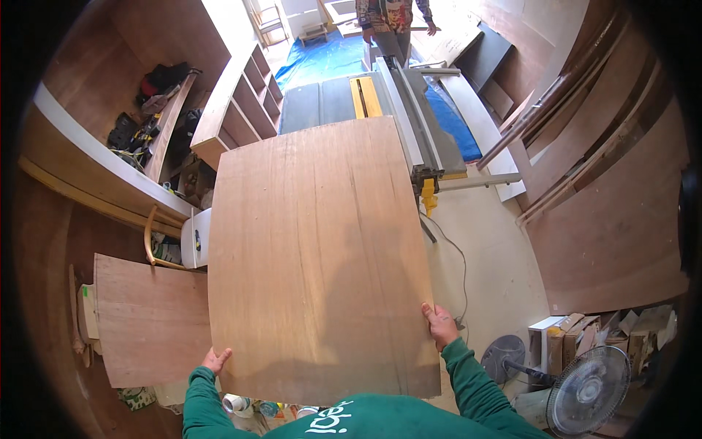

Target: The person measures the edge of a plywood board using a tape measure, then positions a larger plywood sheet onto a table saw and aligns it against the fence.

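Note:
A large plywood sheet (314, 241) lies flat in front of me, with my shadow on its near part. My left hand (216, 361) grips its left edge near the close corner, thumb on top. On the opposite edge, somewhat farther forward, my right hand (440, 326) is closed round the board. The sheet's far end reaches the near side of a table saw (301, 106) with a grey top. A yellow insert (365, 97) shows in that top, beside a long metal fence (404, 117) to the right. The fingers under the sheet are hidden.
Another person (393, 25) stands beyond the saw. Left are a shelf unit (245, 102), a chair (164, 238) and another board (150, 314). A cable (462, 267) trails over the floor. A fan (587, 391) and boxes (578, 340) stand at right, below leaning panels (607, 234).

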The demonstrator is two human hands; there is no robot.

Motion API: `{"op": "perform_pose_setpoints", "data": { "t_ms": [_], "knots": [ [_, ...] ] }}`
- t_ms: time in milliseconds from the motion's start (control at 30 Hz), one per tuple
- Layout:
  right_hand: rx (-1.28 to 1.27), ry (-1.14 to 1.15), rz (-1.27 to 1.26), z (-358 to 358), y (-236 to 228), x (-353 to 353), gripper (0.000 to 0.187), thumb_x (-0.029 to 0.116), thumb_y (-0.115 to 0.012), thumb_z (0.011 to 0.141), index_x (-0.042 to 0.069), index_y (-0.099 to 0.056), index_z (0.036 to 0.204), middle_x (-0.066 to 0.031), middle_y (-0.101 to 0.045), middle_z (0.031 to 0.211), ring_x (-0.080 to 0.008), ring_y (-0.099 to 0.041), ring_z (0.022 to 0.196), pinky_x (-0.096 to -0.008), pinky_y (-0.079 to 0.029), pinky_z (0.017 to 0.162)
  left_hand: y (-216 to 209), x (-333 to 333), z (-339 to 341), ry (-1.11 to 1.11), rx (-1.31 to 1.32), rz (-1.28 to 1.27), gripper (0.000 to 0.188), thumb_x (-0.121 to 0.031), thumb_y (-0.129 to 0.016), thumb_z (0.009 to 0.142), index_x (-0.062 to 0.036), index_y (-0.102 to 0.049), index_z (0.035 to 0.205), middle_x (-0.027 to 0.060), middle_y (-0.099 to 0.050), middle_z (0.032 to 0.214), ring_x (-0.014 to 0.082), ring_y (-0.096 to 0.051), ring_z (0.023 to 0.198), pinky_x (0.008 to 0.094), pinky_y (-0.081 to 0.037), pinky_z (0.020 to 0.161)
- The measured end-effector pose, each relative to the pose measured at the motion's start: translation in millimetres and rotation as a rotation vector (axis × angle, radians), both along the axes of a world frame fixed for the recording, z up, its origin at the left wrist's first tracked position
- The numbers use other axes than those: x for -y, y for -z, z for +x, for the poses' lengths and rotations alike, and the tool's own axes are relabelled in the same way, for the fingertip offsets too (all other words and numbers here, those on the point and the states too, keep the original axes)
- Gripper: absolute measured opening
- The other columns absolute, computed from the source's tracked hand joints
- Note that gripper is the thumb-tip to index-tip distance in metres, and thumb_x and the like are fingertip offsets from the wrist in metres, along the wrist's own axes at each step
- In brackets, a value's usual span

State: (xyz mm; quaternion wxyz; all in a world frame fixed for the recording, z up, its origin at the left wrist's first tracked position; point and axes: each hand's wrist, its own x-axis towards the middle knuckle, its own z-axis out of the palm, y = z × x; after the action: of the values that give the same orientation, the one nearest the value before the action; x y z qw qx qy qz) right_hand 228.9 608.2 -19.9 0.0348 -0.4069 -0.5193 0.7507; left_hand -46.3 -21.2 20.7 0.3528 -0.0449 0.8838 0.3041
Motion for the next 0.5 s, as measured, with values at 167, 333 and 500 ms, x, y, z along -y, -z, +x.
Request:
{"op": "perform_pose_setpoints", "data": {
  "t_ms": [167, 333, 500],
  "knots": [
    [-0.004, 0.002, -0.024, -1.2, -8.6, 1.2, 0.048, 0.044, -0.062, 0.102, 0.001, -0.062, 0.123, -0.0005, -0.066, 0.107, -0.0099, -0.056, 0.097, -0.0280, -0.046, 0.089, -8.5, -5.4, 0.7, 0.015, -0.010, -0.051, 0.080, -0.053, -0.071, 0.092, 0.0004, -0.044, 0.144, 0.0169, -0.061, 0.137, 0.0283, -0.057, 0.128, 0.0402, -0.044, 0.109],
    [-0.011, 0.032, -0.017, -1.7, -4.0, 2.2, 0.044, 0.040, -0.062, 0.103, 0.002, -0.066, 0.125, 0.0013, -0.067, 0.111, -0.0080, -0.056, 0.101, -0.0274, -0.045, 0.093, -5.2, -1.1, -0.8, 0.038, 0.012, -0.093, 0.083, -0.059, -0.067, 0.093, 0.0016, -0.044, 0.145, 0.0163, -0.058, 0.141, 0.0272, -0.053, 0.132, 0.0401, -0.040, 0.111],
    [-0.021, 0.024, 0.016, -1.1, 3.0, 2.0, 0.045, 0.040, -0.061, 0.103, 0.002, -0.065, 0.126, 0.0011, -0.067, 0.112, -0.0086, -0.055, 0.103, -0.0277, -0.044, 0.095, -0.2, 1.9, -0.6, 0.021, 0.012, -0.051, 0.084, -0.059, -0.067, 0.092, 0.0019, -0.044, 0.145, 0.0165, -0.059, 0.140, 0.0269, -0.053, 0.131, 0.0402, -0.040, 0.112]
  ]
}}
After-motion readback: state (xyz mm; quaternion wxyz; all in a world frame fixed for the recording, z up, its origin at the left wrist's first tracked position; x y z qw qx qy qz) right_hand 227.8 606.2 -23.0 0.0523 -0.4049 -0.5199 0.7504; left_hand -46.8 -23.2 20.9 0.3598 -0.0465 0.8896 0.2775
